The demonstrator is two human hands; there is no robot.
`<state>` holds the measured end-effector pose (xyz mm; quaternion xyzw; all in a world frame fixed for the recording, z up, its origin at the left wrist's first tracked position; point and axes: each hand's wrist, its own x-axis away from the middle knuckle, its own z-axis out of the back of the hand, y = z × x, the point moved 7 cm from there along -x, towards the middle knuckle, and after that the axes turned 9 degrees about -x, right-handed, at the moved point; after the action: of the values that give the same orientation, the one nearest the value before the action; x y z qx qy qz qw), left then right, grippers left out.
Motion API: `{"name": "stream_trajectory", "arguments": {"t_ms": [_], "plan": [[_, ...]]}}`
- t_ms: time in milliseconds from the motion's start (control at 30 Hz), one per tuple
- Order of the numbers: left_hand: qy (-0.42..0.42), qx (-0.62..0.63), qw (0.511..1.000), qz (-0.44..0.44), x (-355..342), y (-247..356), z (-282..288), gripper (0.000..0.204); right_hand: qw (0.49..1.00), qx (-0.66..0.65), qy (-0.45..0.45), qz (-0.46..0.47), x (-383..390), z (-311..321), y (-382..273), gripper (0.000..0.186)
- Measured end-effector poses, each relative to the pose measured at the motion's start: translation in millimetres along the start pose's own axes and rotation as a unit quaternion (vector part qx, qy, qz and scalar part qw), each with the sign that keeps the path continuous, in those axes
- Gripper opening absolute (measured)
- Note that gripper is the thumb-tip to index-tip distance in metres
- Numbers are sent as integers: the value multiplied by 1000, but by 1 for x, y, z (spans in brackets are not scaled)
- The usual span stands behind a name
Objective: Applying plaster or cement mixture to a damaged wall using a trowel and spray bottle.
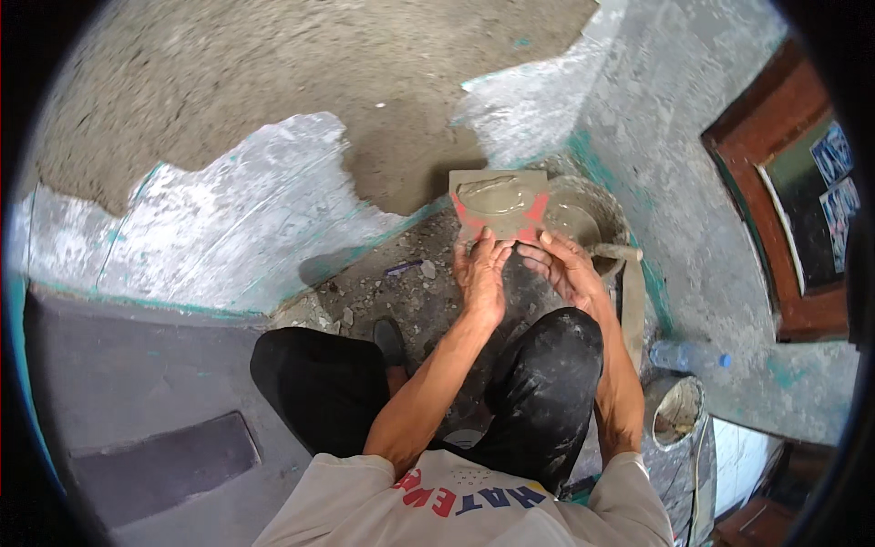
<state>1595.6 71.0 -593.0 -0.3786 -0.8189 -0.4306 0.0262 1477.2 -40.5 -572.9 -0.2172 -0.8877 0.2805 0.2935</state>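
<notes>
A flat red plastering board (536, 228) is out in front of me near the foot of the wall, a lump of wet grey mortar (495, 194) on its mortar-smeared top. My left hand (480, 278) is closed at the board's near edge, its thumb against the rim. At the near right corner, my right hand (570, 269) grips too, thumb on the edge and fingers curled below. What the fingers do beneath the board is hidden. Just right of it stands a round bucket (612, 205) of wet mortar, with a wooden handle (617, 251) at its near rim.
Ahead rises a wall with rough brown plaster (228, 82) above a torn-edged band of old whitish paint (246, 219). Rubble (428, 269) lies on the floor before it. To the right are a plastic bottle (684, 356), a second bucket (674, 412) and a wood-framed window (784, 182).
</notes>
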Motion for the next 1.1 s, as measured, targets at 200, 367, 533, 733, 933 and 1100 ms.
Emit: {"name": "stream_trajectory", "arguments": {"t_ms": [200, 367, 533, 733, 933, 1100], "plan": [[7, 29, 998, -48, -5, 21, -9, 24, 996, -60, -48, 49, -24, -53, 12, 23], [-1, 5, 998, -56, -1, 37, -15, 29, 989, -120, -77, 27, -41, -73, 10, 19], [-32, -182, 982, -24, 38, 87, 2, 70, 990, -83, -110, 35, -18, -110, -25, 22], [-77, -373, 879, -286, 83, 261, 17, 44, 988, -40, -145, 30, 4, -125, -62, 18], [-90, -501, 754, -415, 92, 359, 39, 32, 986, -125, -46, 103, 16, -159, -32, 19], [5, -475, 772, -423, 94, 372, 71, 30, 972, -160, -28, 172, -13, -170, 46, 22]]}}
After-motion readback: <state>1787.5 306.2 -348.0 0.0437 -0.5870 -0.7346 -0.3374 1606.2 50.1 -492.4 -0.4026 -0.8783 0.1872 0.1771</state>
